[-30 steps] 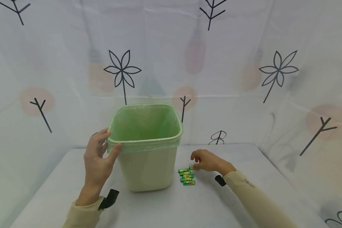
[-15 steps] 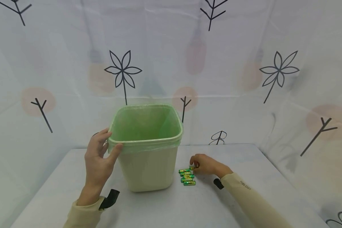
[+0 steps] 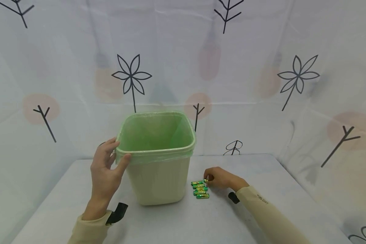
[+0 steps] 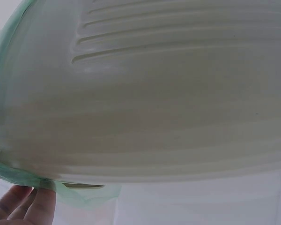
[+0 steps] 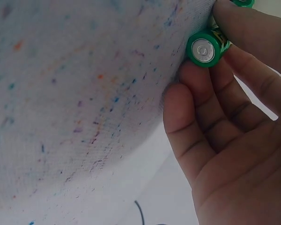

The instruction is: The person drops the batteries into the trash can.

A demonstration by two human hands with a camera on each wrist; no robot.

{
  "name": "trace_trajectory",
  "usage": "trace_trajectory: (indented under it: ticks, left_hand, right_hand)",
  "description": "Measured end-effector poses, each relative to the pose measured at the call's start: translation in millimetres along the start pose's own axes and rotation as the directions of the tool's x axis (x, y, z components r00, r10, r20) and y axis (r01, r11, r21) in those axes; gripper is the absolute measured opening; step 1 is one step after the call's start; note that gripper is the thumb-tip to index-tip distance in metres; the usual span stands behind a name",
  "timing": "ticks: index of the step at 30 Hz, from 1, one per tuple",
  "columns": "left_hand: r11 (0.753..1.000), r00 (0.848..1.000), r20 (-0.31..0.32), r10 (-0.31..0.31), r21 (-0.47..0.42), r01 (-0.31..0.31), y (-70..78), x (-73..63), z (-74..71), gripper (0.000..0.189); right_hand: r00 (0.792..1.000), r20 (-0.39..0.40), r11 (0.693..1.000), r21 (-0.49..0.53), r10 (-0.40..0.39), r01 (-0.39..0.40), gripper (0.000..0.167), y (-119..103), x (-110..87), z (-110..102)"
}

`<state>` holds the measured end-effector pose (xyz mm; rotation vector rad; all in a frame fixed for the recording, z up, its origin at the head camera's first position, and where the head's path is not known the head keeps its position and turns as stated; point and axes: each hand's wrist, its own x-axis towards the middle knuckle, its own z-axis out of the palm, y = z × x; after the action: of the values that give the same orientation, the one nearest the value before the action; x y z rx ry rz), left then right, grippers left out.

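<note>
In the head view my left hand (image 3: 106,173) holds the near left rim of a pale green trash bin (image 3: 158,179), thumb outside and fingers at the left edge. A thin green bag (image 3: 158,156) lines the bin and folds over its rim. My right hand (image 3: 222,178) pinches a green and gold battery (image 5: 206,48) between thumb and fingers, close to the table, its flat silver end facing the right wrist camera. Several matching batteries (image 3: 200,188) lie in a loose column between the bin and that hand. The left wrist view shows fingers (image 4: 41,206) against the bag's folded edge.
The bin stands upright on a white table (image 3: 231,220). Behind it hangs a white cloth backdrop (image 3: 170,67) printed with flowers and twigs, also closing in both sides. Black wrist devices (image 3: 117,212) sit at both cuffs.
My right hand has lowered slightly and moved a little left, and its fingers have closed round the topmost battery. The left hand and the bin stay in place.
</note>
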<state>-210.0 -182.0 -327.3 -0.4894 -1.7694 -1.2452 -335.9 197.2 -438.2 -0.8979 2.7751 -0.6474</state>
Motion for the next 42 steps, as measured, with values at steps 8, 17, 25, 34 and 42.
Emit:
trace_trajectory:
  ticks: [8, 17, 25, 34, 42]
  left_hand:
    - [1.0, 1.0, 0.007, 0.003, -0.012, -0.003, -2.6, -0.1, -0.9, 0.048]
    - [1.0, 1.0, 0.008, -0.02, -0.008, 0.02, 25.0, 2.2, -0.8, 0.045]
    - [0.998, 1.0, -0.002, -0.01, -0.06, 0.009, 2.7, -0.9, -0.3, 0.046]
    - [0.999, 0.999, -0.009, -0.034, -0.022, 0.034, 11.4, 0.6, 0.6, 0.047]
    - [1.0, 1.0, 0.002, 0.002, -0.017, -0.002, -2.3, 1.0, -0.6, 0.046]
  right_hand:
    - [1.0, 0.005, 1.0, 0.015, 0.017, -0.017, 0.016, -1, -0.5, 0]
    - [1.0, 0.0, 1.0, 0.015, 0.017, -0.017, 0.016, 1, -0.2, 1]
    - [0.999, -0.042, 1.0, -0.003, -0.006, 0.006, 0.014, -8, -3.4, -17]
    - [0.992, -0.093, 0.996, -0.037, -0.085, 0.082, 0.018, -43, -10.1, -70]
    - [0.972, -0.178, 0.979, -0.16, -0.153, 0.125, 0.02, -86, -14.8, -130]
